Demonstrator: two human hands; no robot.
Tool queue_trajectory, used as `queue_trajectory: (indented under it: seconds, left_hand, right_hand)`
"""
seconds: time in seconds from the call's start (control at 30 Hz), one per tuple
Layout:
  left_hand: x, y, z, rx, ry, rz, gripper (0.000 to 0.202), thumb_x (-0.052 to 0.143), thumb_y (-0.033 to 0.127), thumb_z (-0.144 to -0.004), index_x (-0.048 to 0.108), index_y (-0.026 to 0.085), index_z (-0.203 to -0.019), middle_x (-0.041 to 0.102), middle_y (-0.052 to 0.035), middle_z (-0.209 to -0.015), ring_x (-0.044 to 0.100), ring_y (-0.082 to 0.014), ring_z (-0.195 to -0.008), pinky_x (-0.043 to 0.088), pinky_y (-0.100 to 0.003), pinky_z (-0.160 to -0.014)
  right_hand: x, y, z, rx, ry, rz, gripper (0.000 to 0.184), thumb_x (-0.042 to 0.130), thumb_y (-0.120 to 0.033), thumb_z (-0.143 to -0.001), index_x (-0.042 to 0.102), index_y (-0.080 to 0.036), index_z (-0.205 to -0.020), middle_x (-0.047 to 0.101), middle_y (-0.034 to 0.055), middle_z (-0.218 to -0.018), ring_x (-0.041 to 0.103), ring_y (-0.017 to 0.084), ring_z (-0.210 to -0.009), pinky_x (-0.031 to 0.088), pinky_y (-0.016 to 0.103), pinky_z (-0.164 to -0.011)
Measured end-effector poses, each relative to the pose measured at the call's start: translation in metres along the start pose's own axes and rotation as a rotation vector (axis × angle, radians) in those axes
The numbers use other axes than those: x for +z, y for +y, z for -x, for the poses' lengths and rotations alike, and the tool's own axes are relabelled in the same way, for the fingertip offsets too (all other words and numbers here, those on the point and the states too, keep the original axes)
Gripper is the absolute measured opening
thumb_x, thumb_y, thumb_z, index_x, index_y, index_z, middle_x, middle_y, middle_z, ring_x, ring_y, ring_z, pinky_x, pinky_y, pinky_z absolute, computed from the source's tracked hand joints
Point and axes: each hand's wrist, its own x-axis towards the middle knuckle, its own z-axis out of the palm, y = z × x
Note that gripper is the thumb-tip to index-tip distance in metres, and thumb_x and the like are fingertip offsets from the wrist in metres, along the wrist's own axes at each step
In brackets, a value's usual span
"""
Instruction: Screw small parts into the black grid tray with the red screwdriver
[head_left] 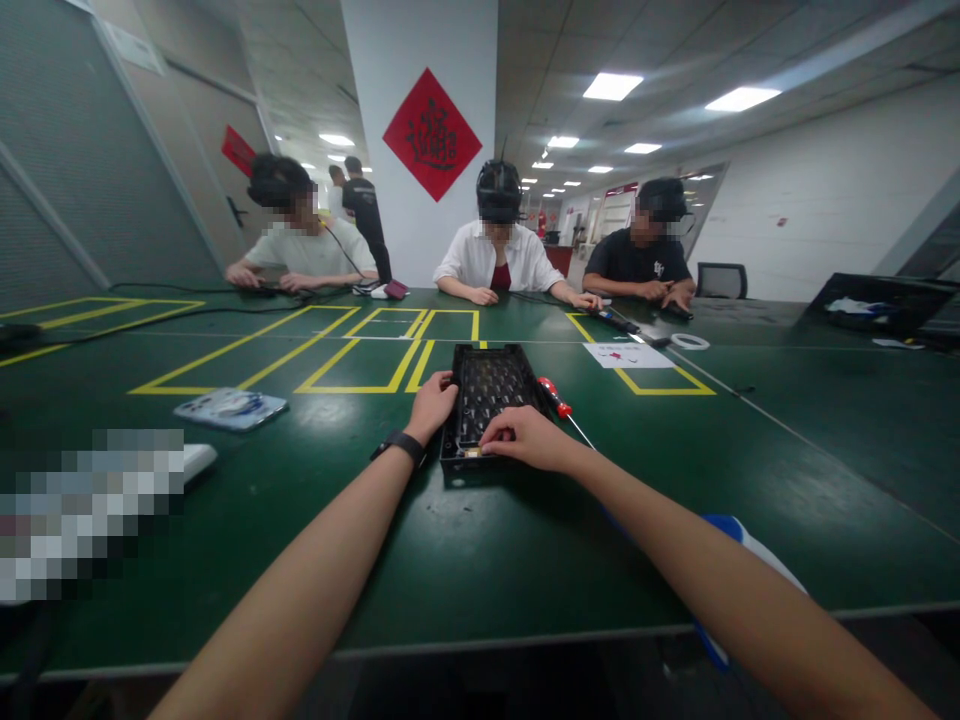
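Observation:
On the green table lies a black plastic case [495,385], rectangular, with rows of small raised parts inside. My left hand [435,405], a dark band at its wrist, grips the case's left wall. Over the near end, my right hand [525,438] has its fingertips pinched together; whatever is between them is hidden. Just beside those fingertips, a small pale-yellow piece [472,453] sits in the near left corner of the case. A screwdriver [555,398] with a red handle rests right of the case, its shaft pointing toward me.
Yellow tape outlines mark the green table [360,570]. A phone-like flat item [231,408] lies to the left, near a blurred white object [97,510]. A blue-and-white object [750,550] is partly behind my right forearm. A paper sheet [628,356] and tape roll [690,342] lie beyond. Three people sit opposite.

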Motion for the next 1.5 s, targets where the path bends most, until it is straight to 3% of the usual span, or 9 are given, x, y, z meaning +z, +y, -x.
queue_trajectory:
  seconds: [1.5]
  left_hand:
    - [-0.0011, 0.0014, 0.0012, -0.008, -0.006, 0.008, 0.041, 0.046, 0.022, -0.076, 0.055, 0.012, -0.114, 0.064, -0.0117, -0.108, 0.059, -0.0188, -0.097, 0.044, -0.03, -0.088]
  right_hand:
    - [-0.0015, -0.0036, -0.0004, 0.025, -0.022, -0.003, 0.021, 0.06, -0.032, -0.078, 0.072, -0.017, -0.087, 0.068, 0.0038, -0.078, 0.055, 0.011, -0.07, 0.038, 0.023, -0.066]
